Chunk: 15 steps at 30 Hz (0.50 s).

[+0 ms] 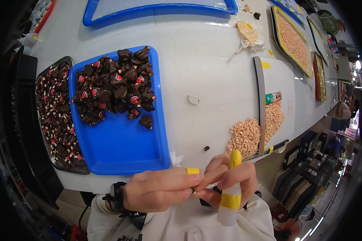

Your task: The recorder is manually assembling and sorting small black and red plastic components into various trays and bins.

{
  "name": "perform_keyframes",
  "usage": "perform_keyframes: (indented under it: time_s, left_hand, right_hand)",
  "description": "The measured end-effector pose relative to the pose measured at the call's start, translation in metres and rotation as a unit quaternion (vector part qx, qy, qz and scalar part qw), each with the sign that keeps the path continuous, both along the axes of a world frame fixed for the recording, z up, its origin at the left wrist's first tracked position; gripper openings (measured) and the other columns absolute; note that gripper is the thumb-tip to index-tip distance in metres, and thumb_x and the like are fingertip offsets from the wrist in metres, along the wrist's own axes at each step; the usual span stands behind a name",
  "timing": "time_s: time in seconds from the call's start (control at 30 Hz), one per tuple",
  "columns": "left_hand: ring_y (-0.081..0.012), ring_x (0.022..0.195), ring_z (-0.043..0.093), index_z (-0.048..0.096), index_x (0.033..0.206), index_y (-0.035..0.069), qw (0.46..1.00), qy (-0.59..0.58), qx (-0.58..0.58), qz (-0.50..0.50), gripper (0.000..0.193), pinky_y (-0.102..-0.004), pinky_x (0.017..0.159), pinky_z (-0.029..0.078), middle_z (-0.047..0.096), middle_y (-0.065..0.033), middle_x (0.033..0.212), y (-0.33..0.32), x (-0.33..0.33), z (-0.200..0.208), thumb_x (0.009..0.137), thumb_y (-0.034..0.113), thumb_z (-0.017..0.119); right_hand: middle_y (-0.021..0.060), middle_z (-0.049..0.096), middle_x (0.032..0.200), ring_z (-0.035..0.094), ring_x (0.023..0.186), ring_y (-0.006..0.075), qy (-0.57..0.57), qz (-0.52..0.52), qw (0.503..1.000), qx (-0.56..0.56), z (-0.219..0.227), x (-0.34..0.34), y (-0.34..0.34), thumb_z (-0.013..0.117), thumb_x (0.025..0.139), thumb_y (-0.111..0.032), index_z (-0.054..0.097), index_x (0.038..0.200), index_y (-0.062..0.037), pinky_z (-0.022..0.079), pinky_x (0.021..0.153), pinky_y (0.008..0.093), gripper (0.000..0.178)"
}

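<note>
My left hand (159, 190) is closed in a pinch on a small dark piece (194, 189), mostly hidden by the fingertips; yellow tape wraps one finger. My right hand (247, 180) meets it, its fingertips pressed at the same piece. That hand also grips a small white squeeze bottle (228, 217) with yellow tape and a yellow-wrapped tip pointing up. Ahead to the left, a blue tray (122, 148) carries many dark brown figurines (120, 92) with red-and-white details. Small pale beige pieces (244, 135) lie heaped just beyond my right hand.
A dark tray (74, 168) of small dark, red and pale parts stands far left. Beside the beige heap runs a long dark-edged board (259, 80). Another tray of beige pieces (293, 38) lies far right. Crumpled tissue (176, 158) and a small dark piece (206, 148) rest nearby.
</note>
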<state>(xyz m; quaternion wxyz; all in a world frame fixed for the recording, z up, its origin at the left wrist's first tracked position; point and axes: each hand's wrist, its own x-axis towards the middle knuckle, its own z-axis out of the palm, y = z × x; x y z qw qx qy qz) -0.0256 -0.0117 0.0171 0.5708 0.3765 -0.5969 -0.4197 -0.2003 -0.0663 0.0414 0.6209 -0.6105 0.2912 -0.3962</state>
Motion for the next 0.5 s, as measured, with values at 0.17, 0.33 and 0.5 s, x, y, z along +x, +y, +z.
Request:
perform_keyframes:
  time_s: [0.17,0.33,0.5]
  left_hand:
    - [-0.0278,0.081,0.067,0.059,0.093,-0.001,0.999,-0.014,-0.032,0.026,0.026,-0.0313,0.070,0.056,0.063,-0.0185,0.102,0.004,-0.001,-0.003,0.070,-0.006,0.069]
    - [-0.0212,0.081,0.066,0.056,0.102,-0.004,0.989,0.000,0.140,0.052,0.035,-0.0291,0.069,0.056,0.064,-0.0175,0.099,0.003,0.014,0.015,0.071,-0.004,0.071]
    - [-0.0125,0.079,0.061,0.049,0.116,-0.007,0.869,-0.124,0.265,0.399,0.041,-0.0211,0.070,0.050,0.060,-0.0172,0.103,0.034,0.067,0.024,0.077,-0.008,0.060]
  right_hand:
    - [0.0040,0.066,0.074,0.059,0.061,0.0175,0.111,-0.011,0.989,-0.095,0.006,-0.001,-0.002,0.077,0.064,0.000,0.051,0.083,-0.0088,0.045,0.064,0.0283,0.033]
    - [0.0043,0.067,0.076,0.059,0.073,0.0218,0.164,-0.039,0.965,-0.201,0.007,0.001,-0.004,0.079,0.067,-0.012,0.048,0.086,-0.0106,0.042,0.067,0.0330,0.036]
    - [0.0091,0.068,0.084,0.059,0.080,0.0265,0.090,-0.042,0.967,-0.234,0.001,-0.025,-0.009,0.069,0.080,-0.034,0.038,0.104,-0.0127,0.043,0.068,0.0355,0.044]
